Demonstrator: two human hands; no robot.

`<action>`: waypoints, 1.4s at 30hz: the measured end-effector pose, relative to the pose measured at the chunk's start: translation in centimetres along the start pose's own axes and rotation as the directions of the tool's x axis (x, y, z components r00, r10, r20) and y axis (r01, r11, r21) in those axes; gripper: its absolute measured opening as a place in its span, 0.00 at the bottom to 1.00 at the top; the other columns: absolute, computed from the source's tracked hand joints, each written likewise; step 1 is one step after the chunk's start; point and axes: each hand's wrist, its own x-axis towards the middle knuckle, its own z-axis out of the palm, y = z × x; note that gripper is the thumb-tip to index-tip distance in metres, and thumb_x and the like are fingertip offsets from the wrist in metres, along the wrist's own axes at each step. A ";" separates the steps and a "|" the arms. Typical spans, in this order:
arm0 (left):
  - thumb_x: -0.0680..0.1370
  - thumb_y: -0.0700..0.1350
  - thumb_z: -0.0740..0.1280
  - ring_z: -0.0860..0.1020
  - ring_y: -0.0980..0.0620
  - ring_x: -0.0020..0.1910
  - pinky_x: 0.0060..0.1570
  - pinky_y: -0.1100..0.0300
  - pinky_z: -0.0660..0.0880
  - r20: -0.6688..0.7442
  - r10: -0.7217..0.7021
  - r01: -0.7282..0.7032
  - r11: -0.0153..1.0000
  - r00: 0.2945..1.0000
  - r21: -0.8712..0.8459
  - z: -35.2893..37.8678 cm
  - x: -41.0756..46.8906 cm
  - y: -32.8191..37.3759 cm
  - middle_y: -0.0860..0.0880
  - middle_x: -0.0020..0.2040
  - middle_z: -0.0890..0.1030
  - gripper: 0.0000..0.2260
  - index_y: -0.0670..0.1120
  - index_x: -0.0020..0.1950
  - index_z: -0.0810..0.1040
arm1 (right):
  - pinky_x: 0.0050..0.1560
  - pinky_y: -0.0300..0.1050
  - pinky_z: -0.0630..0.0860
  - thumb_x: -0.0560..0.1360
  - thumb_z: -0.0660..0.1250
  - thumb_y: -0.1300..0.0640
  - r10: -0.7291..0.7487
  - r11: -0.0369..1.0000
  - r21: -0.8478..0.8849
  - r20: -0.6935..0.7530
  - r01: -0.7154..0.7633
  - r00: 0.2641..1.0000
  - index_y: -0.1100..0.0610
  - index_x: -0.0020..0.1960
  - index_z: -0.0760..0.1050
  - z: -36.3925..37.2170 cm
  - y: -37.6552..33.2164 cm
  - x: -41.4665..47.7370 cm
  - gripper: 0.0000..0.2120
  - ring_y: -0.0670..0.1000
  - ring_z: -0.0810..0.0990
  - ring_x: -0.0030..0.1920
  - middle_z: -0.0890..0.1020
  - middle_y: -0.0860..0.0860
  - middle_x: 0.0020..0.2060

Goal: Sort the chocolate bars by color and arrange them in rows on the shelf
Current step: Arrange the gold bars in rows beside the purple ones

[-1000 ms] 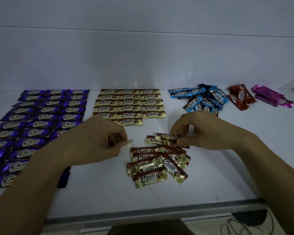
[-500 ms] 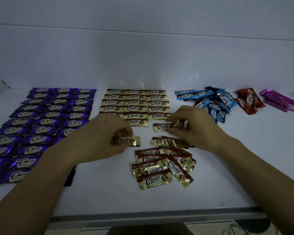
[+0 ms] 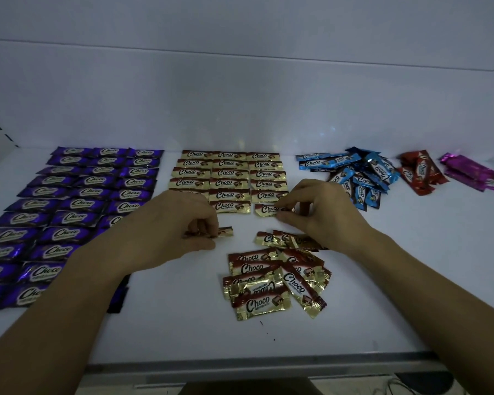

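Since 1 s ago, right hand [image 3: 320, 215] has gone from the loose heap of gold foil bars [image 3: 274, 280] up to the gold rows [image 3: 228, 178]. On white shelf [image 3: 183, 332]: purple rows [image 3: 77, 201] left, gold mid. R thumb & forefinger pinch a gold-and-brown foil-wrapped chocolate bar [image 3: 268, 210] at right col's foot; left hand [image 3: 180, 223] pinches a second gold bar [image 3: 225, 232]. Prob. light, slick, crinkly: take by crimped ends.
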 end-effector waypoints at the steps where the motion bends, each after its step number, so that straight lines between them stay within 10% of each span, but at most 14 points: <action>1: 0.71 0.50 0.76 0.76 0.61 0.47 0.47 0.67 0.74 0.007 0.001 -0.001 1.000 1.000 0.002 0.0 0.0 0.0 0.62 0.42 0.77 0.07 0.56 0.48 0.83 | 0.37 0.36 0.74 0.73 0.75 0.50 0.001 1.000 0.003 0.001 -0.001 1.000 0.48 0.52 0.85 0.1 0.0 0.0 0.08 0.41 0.76 0.35 0.82 0.45 0.43; 11: 0.72 0.53 0.74 0.75 0.62 0.51 0.47 0.71 0.74 0.008 0.002 -0.002 0.998 1.000 0.063 0.0 -0.1 -0.2 0.63 0.46 0.77 0.09 0.57 0.51 0.82 | 0.38 0.37 0.75 0.75 0.73 0.50 -0.010 0.999 0.033 -0.001 0.010 1.000 0.48 0.56 0.84 -0.6 -0.7 0.0 0.10 0.43 0.78 0.36 0.82 0.44 0.45; 20: 0.71 0.51 0.76 0.76 0.62 0.49 0.47 0.73 0.72 -0.006 -0.024 0.024 0.999 1.000 0.024 -0.1 -0.2 0.0 0.62 0.43 0.79 0.09 0.56 0.50 0.81 | 0.43 0.36 0.77 0.70 0.77 0.46 0.013 1.000 0.005 0.432 -0.017 0.902 0.41 0.58 0.78 -5.2 -0.3 -2.0 0.18 0.41 0.78 0.50 0.81 0.38 0.50; 42: 0.73 0.52 0.74 0.77 0.62 0.45 0.47 0.61 0.78 -0.001 -0.047 0.047 0.988 0.999 0.147 -1.7 -2.5 -2.1 0.62 0.48 0.78 0.09 0.59 0.53 0.85 | 0.42 0.44 0.81 0.72 0.74 0.65 0.025 0.932 0.351 0.196 -0.094 0.980 0.51 0.59 0.77 -3.1 -5.2 0.5 0.19 0.47 0.84 0.39 0.85 0.46 0.39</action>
